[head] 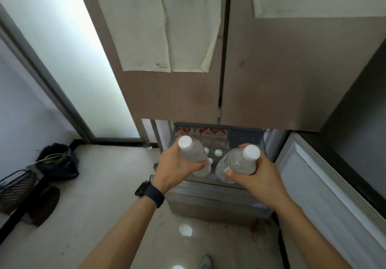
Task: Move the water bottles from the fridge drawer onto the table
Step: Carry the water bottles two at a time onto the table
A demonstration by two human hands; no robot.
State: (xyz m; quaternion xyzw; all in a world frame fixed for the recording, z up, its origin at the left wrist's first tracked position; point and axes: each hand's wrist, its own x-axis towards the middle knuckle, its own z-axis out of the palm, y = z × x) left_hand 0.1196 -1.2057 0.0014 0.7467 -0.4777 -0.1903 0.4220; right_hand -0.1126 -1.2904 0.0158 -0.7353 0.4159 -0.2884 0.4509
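The left hand (177,169) grips a clear plastic, white-capped left bottle (193,156) round its body, cap tilted up and leftward. The right hand (261,178) clasps a matching right bottle (238,164), cap tilted up and rightward. Both bottles are above the open grey fridge drawer (208,188). Other bottles' white caps (218,152) show inside it, their bodies indistinct.
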